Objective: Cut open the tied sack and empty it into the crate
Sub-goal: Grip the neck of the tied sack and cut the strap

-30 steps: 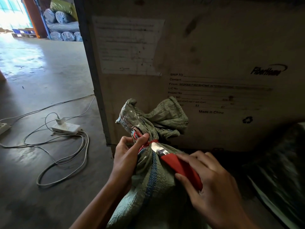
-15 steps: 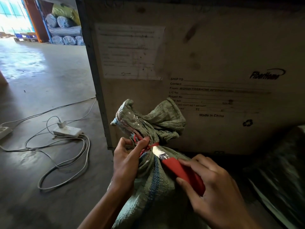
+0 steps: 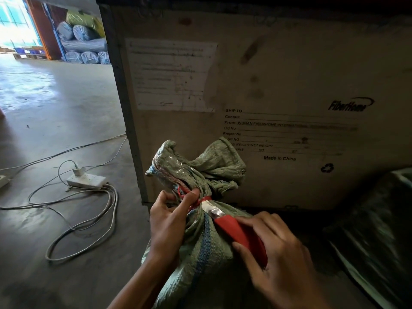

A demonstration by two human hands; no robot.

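A green woven sack [image 3: 200,248] with a blue stripe stands in front of me, its neck bunched and bound by a red tie [image 3: 201,200]. My left hand [image 3: 169,221] grips the neck just below the bunched top, thumb pressed on the red tie. My right hand [image 3: 274,259] holds a red-handled utility knife [image 3: 242,235]; its silver blade [image 3: 214,210] lies against the sack right at the tie. The large wooden crate [image 3: 278,85] with printed shipping text rises directly behind the sack.
A white power strip [image 3: 87,180] and looping grey cables [image 3: 73,221] lie on the concrete floor to the left. A dark plastic-covered bundle [image 3: 379,230] sits at the right. Wrapped rolls [image 3: 84,45] are stacked far back left near a bright doorway.
The view has shifted slightly; both hands keep their hold and the blade stays at the red tie, which looks unbroken.
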